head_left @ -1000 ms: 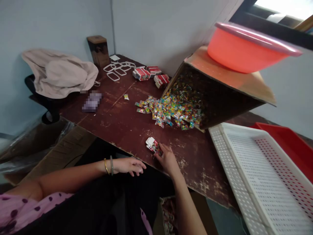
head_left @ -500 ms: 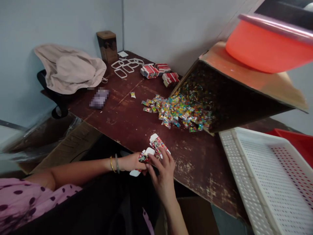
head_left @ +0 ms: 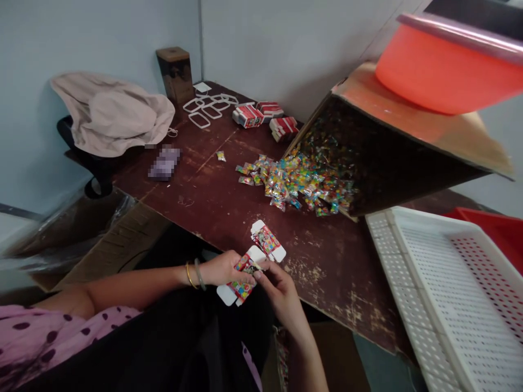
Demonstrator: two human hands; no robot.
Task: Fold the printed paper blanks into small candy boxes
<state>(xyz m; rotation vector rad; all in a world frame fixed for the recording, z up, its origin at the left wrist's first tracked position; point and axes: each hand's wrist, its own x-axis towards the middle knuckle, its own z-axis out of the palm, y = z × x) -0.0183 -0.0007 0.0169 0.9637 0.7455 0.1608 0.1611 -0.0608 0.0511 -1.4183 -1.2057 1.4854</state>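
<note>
Over my lap, my left hand [head_left: 225, 269] grips a small printed carton [head_left: 242, 288], red and multicoloured with white end flaps sticking out at both ends. The fingers and thumb of my right hand [head_left: 278, 286] pinch the carton's right edge near its upper end. Just beyond, a second carton of the same print [head_left: 267, 240] lies on the table near the front edge, its white flaps spread. Past it is a heap of small clear packets of coloured candy [head_left: 292, 179], spilling from a cardboard box [head_left: 408, 158] tipped on its side.
A white perforated tray [head_left: 453, 294] stands at the right. An orange basin [head_left: 441, 71] rests on the box. At the back are bundled red cartons [head_left: 283, 128], white loops [head_left: 210, 109] and a brown canister [head_left: 175, 76]. A beige cloth [head_left: 118, 114] lies at the left.
The held carton has turned so more of its printed face shows. My right hand has moved off the second carton and closed onto the held carton's edge.
</note>
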